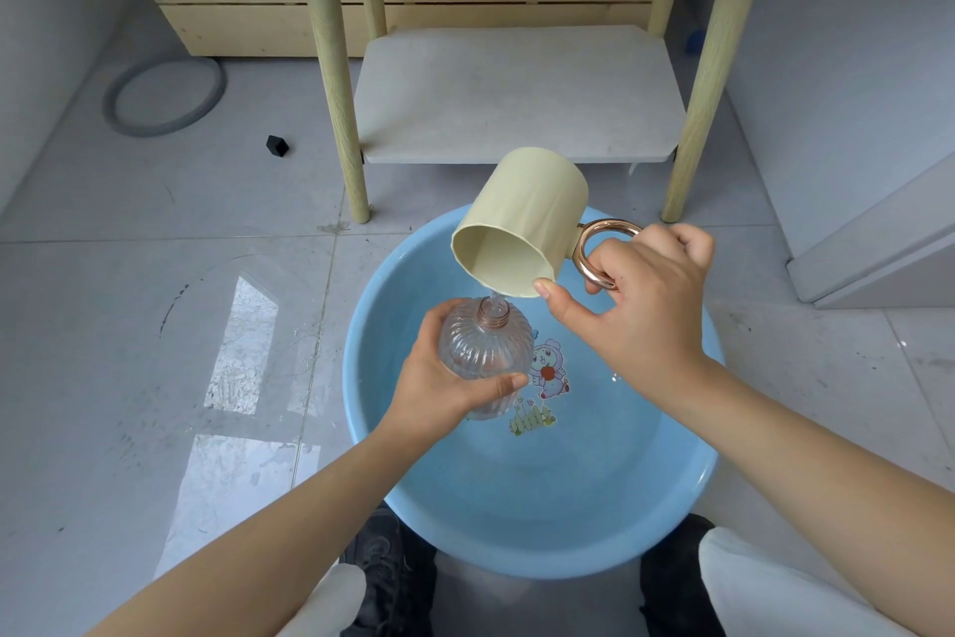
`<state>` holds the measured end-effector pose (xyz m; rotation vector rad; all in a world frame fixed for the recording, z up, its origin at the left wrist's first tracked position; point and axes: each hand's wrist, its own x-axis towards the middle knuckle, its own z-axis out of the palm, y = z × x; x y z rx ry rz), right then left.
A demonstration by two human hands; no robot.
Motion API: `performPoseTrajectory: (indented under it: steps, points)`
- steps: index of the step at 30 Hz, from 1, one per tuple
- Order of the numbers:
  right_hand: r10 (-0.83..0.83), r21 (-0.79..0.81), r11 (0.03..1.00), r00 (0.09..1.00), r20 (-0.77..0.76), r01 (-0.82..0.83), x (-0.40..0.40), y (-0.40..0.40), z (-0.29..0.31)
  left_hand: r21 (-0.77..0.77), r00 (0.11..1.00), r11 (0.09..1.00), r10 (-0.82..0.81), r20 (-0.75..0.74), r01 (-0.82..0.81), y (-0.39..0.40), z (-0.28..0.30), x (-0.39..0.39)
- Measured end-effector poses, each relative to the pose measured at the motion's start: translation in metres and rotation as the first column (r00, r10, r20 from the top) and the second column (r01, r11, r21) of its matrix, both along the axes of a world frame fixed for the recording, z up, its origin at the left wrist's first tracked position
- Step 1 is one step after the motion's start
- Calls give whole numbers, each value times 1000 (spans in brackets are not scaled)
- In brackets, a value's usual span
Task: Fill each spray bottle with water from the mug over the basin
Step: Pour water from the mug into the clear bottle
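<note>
A clear ribbed spray bottle [483, 344] with a bare copper-coloured threaded neck and no cap is held upright over the blue basin [372, 326]. My left hand [439, 378] grips its body from the left. A cream mug [522, 223] with a rose-gold ring handle is tipped steeply, mouth down toward me. A thin stream of water runs from its rim into the bottle neck. My right hand [646, 295] holds the mug by the handle, thumb on the rim. The basin holds shallow water and has a cartoon sticker on its bottom.
The basin stands on a grey tiled floor between my black shoes [385, 579]. Behind it is a small table with wooden legs [341, 83] and a grey lower shelf [517, 94]. A grey ring-shaped lid [165, 96] and a small black block [277, 145] lie on the floor at the left.
</note>
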<state>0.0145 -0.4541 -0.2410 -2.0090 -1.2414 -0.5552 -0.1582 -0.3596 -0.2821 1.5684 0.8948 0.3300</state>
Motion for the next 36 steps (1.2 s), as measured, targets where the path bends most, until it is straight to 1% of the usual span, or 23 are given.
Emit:
performPoseTrajectory:
  steps: [7, 15, 23, 26, 28, 30, 32, 34, 36]
  points:
    - [10, 18, 1000, 1000, 18, -10, 1, 0, 0, -6, 1000, 1000, 3, 1, -3, 0, -1, 0]
    - [14, 27, 1000, 995, 94, -16, 2, 0, 0, -16, 1000, 1000, 5, 6, -5, 0, -1, 0]
    - [13, 25, 1000, 994, 111, -16, 3, 0, 2, -20, 1000, 1000, 11, 6, -11, 0, 0, 0]
    - [9, 7, 1000, 996, 88, -9, 2, 0, 4, -24, 1000, 1000, 12, 8, -12, 0, 0, 0]
    - [-4, -12, 1000, 1000, 1, 4, -1, 0, 6, -30, 1000, 999, 13, 10, -13, 0, 0, 0]
    - [-24, -39, 999, 990, -141, 18, -3, 0, 9, -32, 1000, 999, 14, 7, -14, 0, -1, -1]
    - [-60, -93, 995, 949, -310, 32, -5, 0, 11, -34, 1000, 999, 20, 7, -20, 1, -1, -1]
    - [-112, -169, 985, 854, -507, 29, -3, 1, 12, -36, 1000, 999, 26, 8, -26, 2, -1, -1]
    - [-175, -229, 973, 717, -674, 21, 4, 1, 12, -33, 999, 999, 29, 15, -29, 3, -1, -2]
